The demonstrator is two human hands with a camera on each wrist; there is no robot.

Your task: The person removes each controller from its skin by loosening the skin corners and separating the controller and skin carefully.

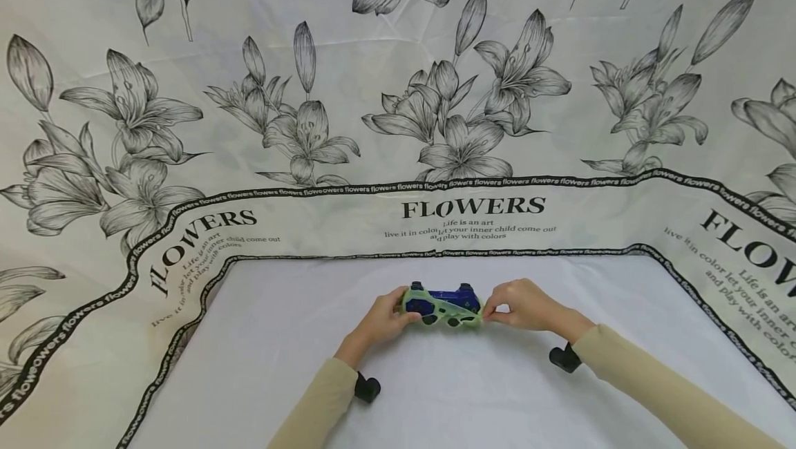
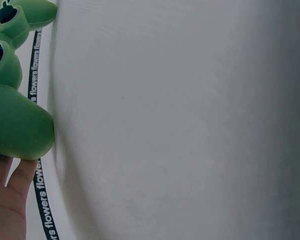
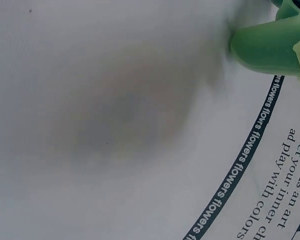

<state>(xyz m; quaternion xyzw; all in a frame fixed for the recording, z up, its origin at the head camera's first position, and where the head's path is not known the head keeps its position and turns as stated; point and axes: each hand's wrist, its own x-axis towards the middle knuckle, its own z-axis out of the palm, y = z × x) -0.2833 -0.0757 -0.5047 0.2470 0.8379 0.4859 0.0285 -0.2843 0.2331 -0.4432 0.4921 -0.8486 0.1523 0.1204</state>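
A dark blue game controller (image 1: 443, 294) sits partly inside a light green, rubbery cover (image 1: 449, 310). Blue shows along the top and upper right, where the cover runs slantwise across the face. My left hand (image 1: 383, 318) grips the controller's left end, thumb at the front. On the other side, my right hand (image 1: 524, 304) pinches the cover's right edge between thumb and fingers. In the left wrist view, the green covered handles (image 2: 21, 122) hang beside the fingers. A rounded green handle end (image 3: 267, 47) appears at the upper right of the right wrist view, with little of the hand visible.
A white cloth surface (image 1: 280, 352) lies beneath both hands. Behind it rises a pale cloth (image 1: 336, 221) printed with lilies and lettering, with a black lettered band (image 1: 348, 189). Black devices are worn at the left wrist (image 1: 367, 388) and right wrist (image 1: 564, 358).
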